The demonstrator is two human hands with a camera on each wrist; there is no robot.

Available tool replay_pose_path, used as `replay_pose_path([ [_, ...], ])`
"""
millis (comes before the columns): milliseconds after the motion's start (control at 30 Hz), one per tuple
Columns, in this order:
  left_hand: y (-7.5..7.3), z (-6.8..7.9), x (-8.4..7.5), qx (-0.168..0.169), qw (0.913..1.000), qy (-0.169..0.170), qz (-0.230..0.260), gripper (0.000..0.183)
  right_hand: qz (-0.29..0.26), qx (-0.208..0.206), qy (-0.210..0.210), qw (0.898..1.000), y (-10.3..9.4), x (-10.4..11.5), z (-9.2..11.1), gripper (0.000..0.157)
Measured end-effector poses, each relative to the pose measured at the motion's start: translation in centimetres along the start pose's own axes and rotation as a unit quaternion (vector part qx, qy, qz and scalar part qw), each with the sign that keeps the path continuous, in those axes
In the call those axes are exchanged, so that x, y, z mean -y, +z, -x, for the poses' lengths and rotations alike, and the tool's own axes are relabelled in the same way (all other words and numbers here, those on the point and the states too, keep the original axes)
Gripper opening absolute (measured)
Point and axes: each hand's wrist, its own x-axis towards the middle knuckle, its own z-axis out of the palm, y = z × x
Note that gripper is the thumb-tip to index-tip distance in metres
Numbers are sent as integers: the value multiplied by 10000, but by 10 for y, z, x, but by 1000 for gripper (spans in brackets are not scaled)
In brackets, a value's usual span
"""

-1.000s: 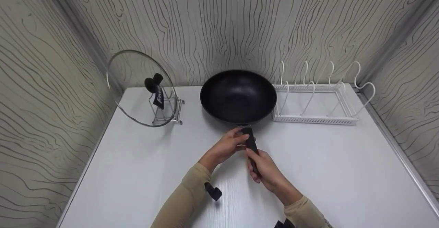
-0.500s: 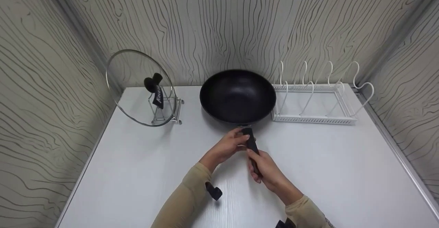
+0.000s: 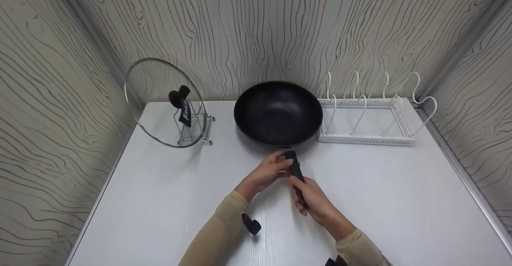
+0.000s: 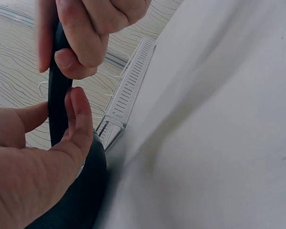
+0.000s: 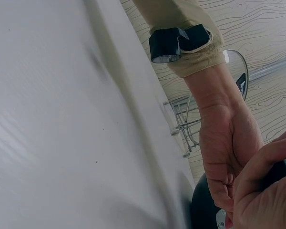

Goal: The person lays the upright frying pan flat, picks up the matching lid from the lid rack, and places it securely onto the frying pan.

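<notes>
A black wok [image 3: 278,114] stands at the middle back of the table, its long dark handle [image 3: 295,169] pointing toward me. My left hand [image 3: 267,173] pinches the handle near the bowl, thumb on one side and fingers on the other, as the left wrist view also shows. Farther down, my right hand [image 3: 314,199] grips the handle's end with curled fingers. In the right wrist view the right hand [image 5: 269,191] covers most of the handle, and the wok's side [image 5: 203,205] shows below the left hand.
To the left a glass lid [image 3: 160,143] with a black knob [image 3: 176,99] stands upright in a small wire stand [image 3: 195,141]. A white rack [image 3: 368,139] with tall curved hooks is right beside the wok. Patterned walls [image 3: 272,30] enclose the white table [image 3: 160,202].
Both hands and the wok's handle have shifted very slightly toward me and to the right. The grips look the same, and the lid and rack have stayed put.
</notes>
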Motion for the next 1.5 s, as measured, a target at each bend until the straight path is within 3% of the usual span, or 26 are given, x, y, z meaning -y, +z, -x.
replay_pose_path([
  [767, 3, -3, 5, -191, 9997, -110, 60, 64, 100, -138, 118, 9998, -4, -1, 1, 35],
  [1500, 7, 6, -3, -75, 9999, 23, 88, 57, 279, -266, 152, 9991, -30, 5, 1, 32],
])
